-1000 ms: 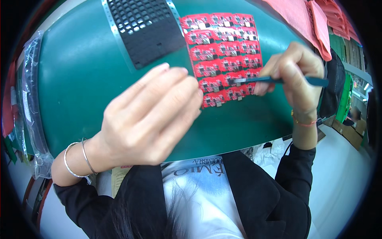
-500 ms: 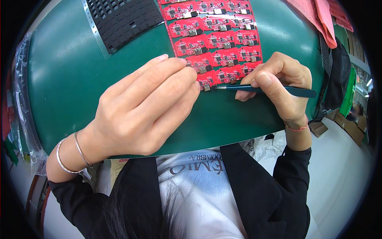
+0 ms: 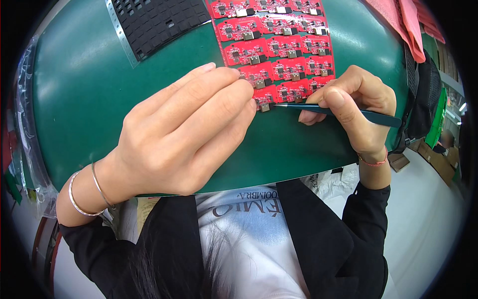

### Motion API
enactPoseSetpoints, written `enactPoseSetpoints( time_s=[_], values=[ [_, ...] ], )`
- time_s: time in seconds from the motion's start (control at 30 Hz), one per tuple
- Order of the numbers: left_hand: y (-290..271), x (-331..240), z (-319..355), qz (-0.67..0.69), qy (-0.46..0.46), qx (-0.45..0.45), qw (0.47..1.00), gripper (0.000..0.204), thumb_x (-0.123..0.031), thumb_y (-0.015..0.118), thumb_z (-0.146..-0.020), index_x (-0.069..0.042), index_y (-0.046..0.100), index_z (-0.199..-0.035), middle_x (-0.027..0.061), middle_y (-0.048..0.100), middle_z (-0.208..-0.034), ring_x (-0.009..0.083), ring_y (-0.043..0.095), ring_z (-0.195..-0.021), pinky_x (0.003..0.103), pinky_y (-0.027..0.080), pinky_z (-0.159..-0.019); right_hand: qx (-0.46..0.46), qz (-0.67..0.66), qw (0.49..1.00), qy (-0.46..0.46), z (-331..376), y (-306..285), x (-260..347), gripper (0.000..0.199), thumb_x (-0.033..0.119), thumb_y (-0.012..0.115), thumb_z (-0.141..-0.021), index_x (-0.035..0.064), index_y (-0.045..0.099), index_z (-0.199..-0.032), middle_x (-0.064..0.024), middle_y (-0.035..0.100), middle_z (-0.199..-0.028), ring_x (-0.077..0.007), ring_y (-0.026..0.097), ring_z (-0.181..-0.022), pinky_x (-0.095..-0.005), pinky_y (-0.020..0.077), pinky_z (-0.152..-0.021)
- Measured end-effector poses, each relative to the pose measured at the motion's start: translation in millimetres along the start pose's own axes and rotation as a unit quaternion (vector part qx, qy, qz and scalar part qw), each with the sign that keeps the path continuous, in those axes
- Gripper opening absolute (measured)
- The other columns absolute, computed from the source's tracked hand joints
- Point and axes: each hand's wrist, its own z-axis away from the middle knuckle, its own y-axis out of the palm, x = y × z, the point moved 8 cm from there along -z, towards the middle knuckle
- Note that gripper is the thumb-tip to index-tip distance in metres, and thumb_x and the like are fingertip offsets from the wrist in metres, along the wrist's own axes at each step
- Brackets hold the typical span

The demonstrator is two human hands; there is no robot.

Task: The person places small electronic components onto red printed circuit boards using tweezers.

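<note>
Left hand: we pressed flat fingers on the red circuit board panel.
Right hand: we pinched dark tweezers, tip at the panel's near edge.
Table: green.

Electronics workshop: red circuit board panel on green bench mat

Black perforated tray with silver edge at upper left of the frame, green mat across the middle, pink cloth at upper right, clear plastic bag along the left edge
</note>
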Motion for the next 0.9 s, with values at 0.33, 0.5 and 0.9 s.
enactPoseSetpoints(
  time_s=[0.33,0.5,0.9],
  values=[
    [0.6,-5.2,-4.6,-0.039,-0.004,0.033,0.999,0.027,-0.018,0.077,-0.08,-0.005,0.077,-0.104,0.0121,0.07,-0.104,0.0309,0.071,-0.099,0.041,0.065,-0.084,0.009,0.049,0.998,-0.031,-3.2,1.8,7.4,0.013,0.008,0.074,-0.096,-0.0025,0.07,-0.089,-0.0099,0.075,-0.076,-0.0154,0.076,-0.071,-0.0243,0.0602,-0.065],
    [2.3,-9.5,-1.4,-0.07,0.001,0.053,0.996,0.039,-0.031,0.078,-0.076,-0.007,0.078,-0.107,0.0116,0.067,-0.106,0.0309,0.07,-0.099,0.039,0.063,-0.083,-0.001,0.051,0.998,0.028,-16.0,0.4,22.1,0.014,0.009,0.073,-0.097,-0.0008,0.069,-0.088,-0.0091,0.075,-0.076,-0.0146,0.075,-0.07,-0.0222,0.0549,-0.058],
    [-50.3,58.3,17.0,-0.084,-0.164,0.022,0.983,0.034,-0.008,0.081,-0.079,0.007,0.073,-0.11,0.0198,0.069,-0.114,0.0368,0.07,-0.109,0.042,0.06,-0.089,0.121,-0.085,0.989,-0.011,-162.7,87.7,43.1,0.03,0.024,0.067,-0.104,0.0008,0.065,-0.086,-0.0054,0.072,-0.077,-0.0083,0.067,-0.068,-0.0223,0.0557,-0.061]
  ],
)
